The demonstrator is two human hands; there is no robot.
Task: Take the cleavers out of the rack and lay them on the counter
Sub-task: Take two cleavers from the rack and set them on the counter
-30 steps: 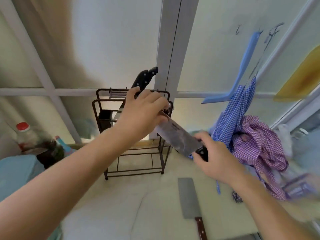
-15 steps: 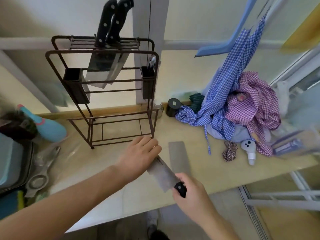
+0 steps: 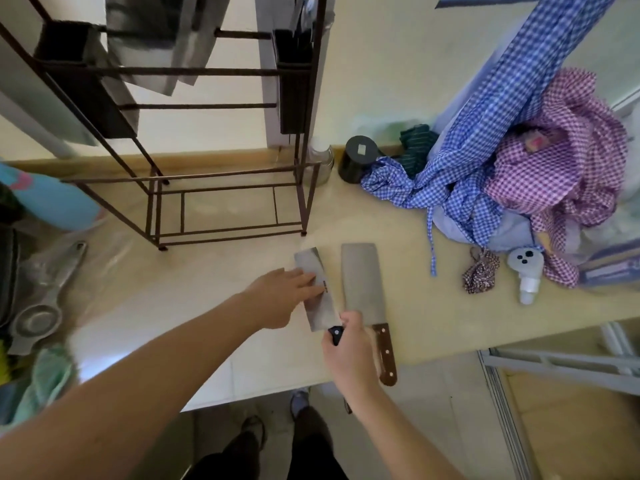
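A black-handled cleaver lies flat on the pale counter, blade pointing away from me. My right hand is closed around its black handle. My left hand rests with fingertips flat on the blade's left side. Right beside it lies a second cleaver with a brown wooden handle, parallel to the first. The dark metal rack stands behind them, with two more cleaver blades hanging in its top; their handles are out of view.
A heap of blue and purple checked cloth covers the counter's right side, with a small white bottle in front. A black jar stands behind the rack's right leg. A metal squeezer lies at the left.
The black-handled cleaver came down from in front of the rack to the counter, now lying flat beside the wooden-handled one. Both hands followed it down; the view tilted downward.
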